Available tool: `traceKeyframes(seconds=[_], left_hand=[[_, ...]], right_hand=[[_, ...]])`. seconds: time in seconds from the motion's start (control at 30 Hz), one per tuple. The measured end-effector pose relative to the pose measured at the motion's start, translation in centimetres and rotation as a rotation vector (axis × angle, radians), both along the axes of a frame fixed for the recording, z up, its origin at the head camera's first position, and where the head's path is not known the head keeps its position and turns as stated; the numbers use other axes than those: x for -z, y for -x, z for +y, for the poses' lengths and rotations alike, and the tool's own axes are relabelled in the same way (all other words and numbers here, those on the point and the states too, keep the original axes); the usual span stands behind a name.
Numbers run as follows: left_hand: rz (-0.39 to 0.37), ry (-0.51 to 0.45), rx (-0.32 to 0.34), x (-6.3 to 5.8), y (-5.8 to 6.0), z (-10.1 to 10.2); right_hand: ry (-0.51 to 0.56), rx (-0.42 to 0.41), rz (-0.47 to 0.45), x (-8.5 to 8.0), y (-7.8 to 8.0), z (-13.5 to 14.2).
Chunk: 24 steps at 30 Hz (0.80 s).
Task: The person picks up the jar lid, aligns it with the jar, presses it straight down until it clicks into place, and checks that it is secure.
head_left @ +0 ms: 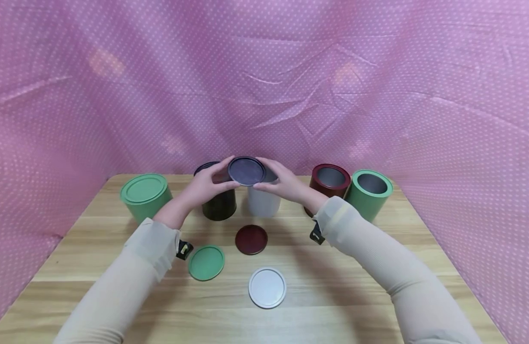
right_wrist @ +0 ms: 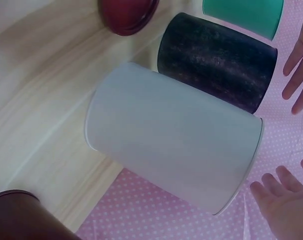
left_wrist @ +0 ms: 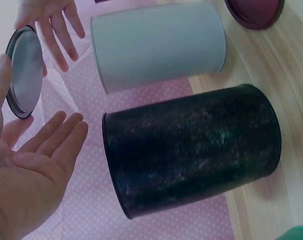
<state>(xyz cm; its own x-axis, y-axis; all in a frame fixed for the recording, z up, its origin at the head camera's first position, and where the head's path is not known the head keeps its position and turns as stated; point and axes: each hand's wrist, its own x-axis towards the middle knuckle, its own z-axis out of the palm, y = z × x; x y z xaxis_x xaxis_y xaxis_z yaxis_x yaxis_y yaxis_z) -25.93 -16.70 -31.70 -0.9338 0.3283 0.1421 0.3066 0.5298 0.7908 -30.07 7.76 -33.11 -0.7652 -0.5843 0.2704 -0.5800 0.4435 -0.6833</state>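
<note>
Above the cans, a black-rimmed round lid [head_left: 246,171] is held level with both hands. My left hand [head_left: 204,185] pinches its left edge between thumb and index finger, the other fingers stretched out beneath. The right hand [head_left: 286,182] pinches the opposite edge in the same way. Just under the lid stand a black can [head_left: 219,206] on the left and a white can [head_left: 264,203] on the right. The lid and fingers hide most of the white can's top. In the left wrist view the lid [left_wrist: 26,72] appears tilted, apart from both cans.
A green can with its lid on [head_left: 145,191] stands at far left. To the right are an open dark red can [head_left: 331,179] and an open green can [head_left: 369,196]. Nearer lie a dark red lid [head_left: 251,240], a green lid [head_left: 206,263] and a white lid [head_left: 267,288].
</note>
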Motion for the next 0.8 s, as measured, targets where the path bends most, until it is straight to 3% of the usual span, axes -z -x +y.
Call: traceKeyframes(seconds=[0.2,0.47,0.8], left_hand=[[-0.018,0.021,-0.042,-0.1,0.3,-1.1],[-0.061,0.008,-0.087,-0.5,0.0,-2.2],[-0.032,-0.045,-0.148,-0.3,-0.7,-3.4]], right_hand=[[-0.051,-0.022,0.05,-0.5,0.8,-1.2],[-0.091,-0.003,0.012,-1.0,1.3,-2.3],[-0.09,-0.078,-0.063,-1.4,1.9,-3.8]])
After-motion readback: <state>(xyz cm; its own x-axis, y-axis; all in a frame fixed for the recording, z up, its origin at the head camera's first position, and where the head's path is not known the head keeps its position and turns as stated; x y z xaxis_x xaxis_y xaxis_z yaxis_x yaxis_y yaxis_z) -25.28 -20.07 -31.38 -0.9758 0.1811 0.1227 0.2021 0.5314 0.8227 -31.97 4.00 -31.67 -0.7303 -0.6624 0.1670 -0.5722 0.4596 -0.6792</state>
